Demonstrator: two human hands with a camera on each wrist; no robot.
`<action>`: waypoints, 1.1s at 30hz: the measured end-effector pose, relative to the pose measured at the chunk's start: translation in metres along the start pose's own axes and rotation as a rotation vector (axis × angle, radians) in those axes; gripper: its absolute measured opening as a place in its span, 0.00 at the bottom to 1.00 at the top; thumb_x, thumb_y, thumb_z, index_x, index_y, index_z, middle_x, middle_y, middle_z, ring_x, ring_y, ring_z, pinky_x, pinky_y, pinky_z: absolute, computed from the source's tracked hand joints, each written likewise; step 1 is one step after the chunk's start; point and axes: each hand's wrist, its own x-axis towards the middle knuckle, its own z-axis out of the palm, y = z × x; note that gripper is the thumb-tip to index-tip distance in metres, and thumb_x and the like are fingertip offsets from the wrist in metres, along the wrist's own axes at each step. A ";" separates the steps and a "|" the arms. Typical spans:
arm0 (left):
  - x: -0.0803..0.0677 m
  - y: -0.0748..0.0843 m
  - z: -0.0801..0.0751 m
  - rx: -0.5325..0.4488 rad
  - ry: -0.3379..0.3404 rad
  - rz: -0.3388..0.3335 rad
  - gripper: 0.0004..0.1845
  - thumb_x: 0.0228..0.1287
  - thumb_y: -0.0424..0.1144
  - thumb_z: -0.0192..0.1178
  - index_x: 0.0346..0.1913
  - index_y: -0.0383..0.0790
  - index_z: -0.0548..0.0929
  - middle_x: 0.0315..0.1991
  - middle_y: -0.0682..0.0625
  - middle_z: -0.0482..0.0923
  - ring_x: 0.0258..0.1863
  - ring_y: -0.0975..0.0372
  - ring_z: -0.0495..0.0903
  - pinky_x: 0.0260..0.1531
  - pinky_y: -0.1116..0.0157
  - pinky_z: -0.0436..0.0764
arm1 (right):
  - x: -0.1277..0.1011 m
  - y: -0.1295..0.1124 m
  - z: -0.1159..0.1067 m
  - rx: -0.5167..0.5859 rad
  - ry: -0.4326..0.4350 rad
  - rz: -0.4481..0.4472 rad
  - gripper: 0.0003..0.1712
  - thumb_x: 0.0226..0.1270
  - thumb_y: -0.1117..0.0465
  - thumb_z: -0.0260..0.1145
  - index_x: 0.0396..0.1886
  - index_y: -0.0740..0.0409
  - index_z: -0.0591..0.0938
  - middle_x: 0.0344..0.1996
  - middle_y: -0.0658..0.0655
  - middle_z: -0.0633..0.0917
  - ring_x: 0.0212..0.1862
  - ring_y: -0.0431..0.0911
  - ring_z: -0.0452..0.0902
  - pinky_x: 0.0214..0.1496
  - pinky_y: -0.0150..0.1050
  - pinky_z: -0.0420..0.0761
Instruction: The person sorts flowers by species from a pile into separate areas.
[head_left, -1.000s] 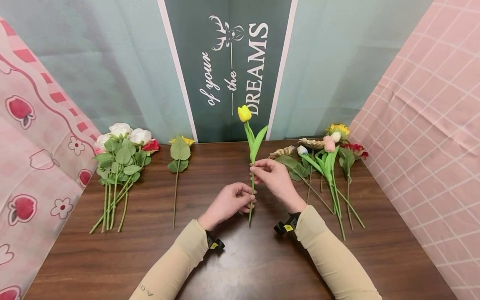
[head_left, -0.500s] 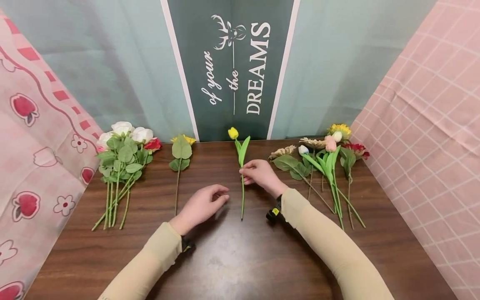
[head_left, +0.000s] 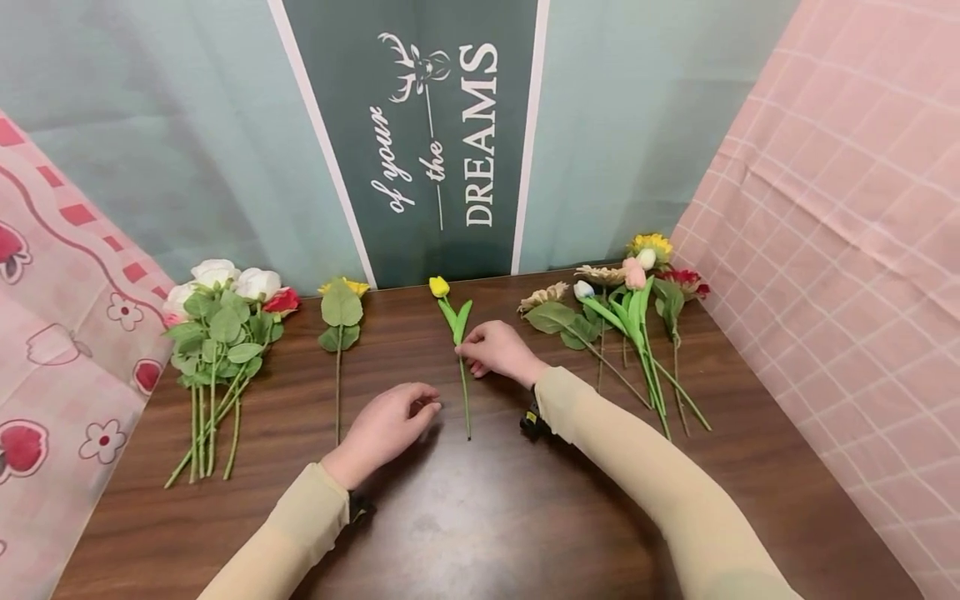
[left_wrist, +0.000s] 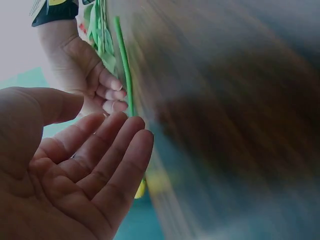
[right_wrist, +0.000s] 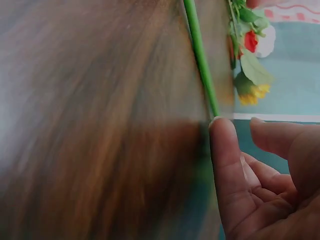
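A yellow tulip (head_left: 463, 385) lies flat on the brown table (head_left: 480, 517), bud toward the back wall. My right hand (head_left: 491, 348) has curled fingers on its stem just below the leaves. In the right wrist view my forefinger (right_wrist: 225, 160) lies against the green stem (right_wrist: 200, 55) and the thumb stands a little apart. My left hand (head_left: 390, 421) hovers with relaxed fingers to the left of the stem's lower end and holds nothing. In the left wrist view its palm (left_wrist: 75, 170) faces the stem (left_wrist: 122, 60) and the right hand (left_wrist: 90, 80).
A bunch of white roses with a red flower (head_left: 221, 333) lies at the far left. A single yellow flower (head_left: 340, 321) lies beside it. Several mixed flowers (head_left: 637, 308) lie at the right. A dark banner (head_left: 427, 142) and pink cloths enclose the table.
The tulip went from upright in both hands down to lying on the table. My left hand let go of the stem and drew back to the left.
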 end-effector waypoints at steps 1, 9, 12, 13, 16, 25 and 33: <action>0.002 0.004 0.001 0.008 -0.004 0.017 0.13 0.73 0.44 0.63 0.54 0.44 0.87 0.47 0.54 0.85 0.41 0.63 0.82 0.45 0.57 0.82 | -0.003 0.000 -0.005 -0.008 0.006 -0.012 0.10 0.71 0.58 0.70 0.40 0.62 0.88 0.27 0.58 0.87 0.25 0.47 0.86 0.28 0.41 0.87; 0.027 0.045 0.019 0.173 -0.073 0.359 0.21 0.74 0.45 0.62 0.65 0.42 0.80 0.59 0.50 0.81 0.58 0.57 0.79 0.59 0.56 0.79 | -0.042 0.017 -0.084 -0.114 0.147 -0.053 0.11 0.75 0.59 0.66 0.48 0.61 0.85 0.38 0.63 0.88 0.34 0.54 0.86 0.33 0.42 0.88; 0.038 0.065 0.031 0.272 -0.116 0.510 0.26 0.74 0.47 0.62 0.71 0.44 0.76 0.66 0.49 0.76 0.66 0.55 0.73 0.67 0.56 0.72 | -0.060 0.033 -0.122 -0.156 0.225 -0.021 0.13 0.75 0.58 0.65 0.50 0.63 0.84 0.39 0.67 0.87 0.37 0.58 0.86 0.35 0.45 0.88; 0.042 0.071 0.036 0.303 -0.127 0.553 0.27 0.74 0.47 0.61 0.72 0.44 0.74 0.68 0.48 0.74 0.68 0.54 0.71 0.69 0.56 0.70 | -0.066 0.038 -0.135 -0.176 0.249 -0.002 0.14 0.76 0.58 0.65 0.50 0.64 0.84 0.39 0.67 0.87 0.37 0.59 0.86 0.36 0.46 0.88; 0.052 0.091 0.052 0.384 -0.149 0.649 0.31 0.74 0.49 0.61 0.75 0.45 0.70 0.72 0.47 0.70 0.73 0.52 0.65 0.74 0.56 0.63 | -0.082 0.056 -0.167 -0.242 0.307 0.055 0.15 0.76 0.57 0.63 0.51 0.65 0.83 0.38 0.67 0.87 0.36 0.58 0.85 0.36 0.47 0.88; 0.068 0.135 0.097 0.495 -0.183 0.741 0.34 0.73 0.53 0.61 0.78 0.50 0.67 0.76 0.48 0.65 0.76 0.51 0.61 0.75 0.56 0.59 | -0.110 0.090 -0.214 -0.425 0.239 0.261 0.16 0.73 0.53 0.65 0.35 0.63 0.82 0.27 0.57 0.85 0.28 0.48 0.81 0.30 0.42 0.81; 0.066 0.152 0.112 0.526 -0.221 0.783 0.34 0.73 0.55 0.60 0.78 0.51 0.67 0.76 0.48 0.65 0.76 0.51 0.61 0.75 0.57 0.60 | -0.105 0.104 -0.206 -0.560 0.219 0.275 0.28 0.67 0.45 0.69 0.14 0.51 0.68 0.11 0.47 0.66 0.17 0.44 0.63 0.23 0.40 0.67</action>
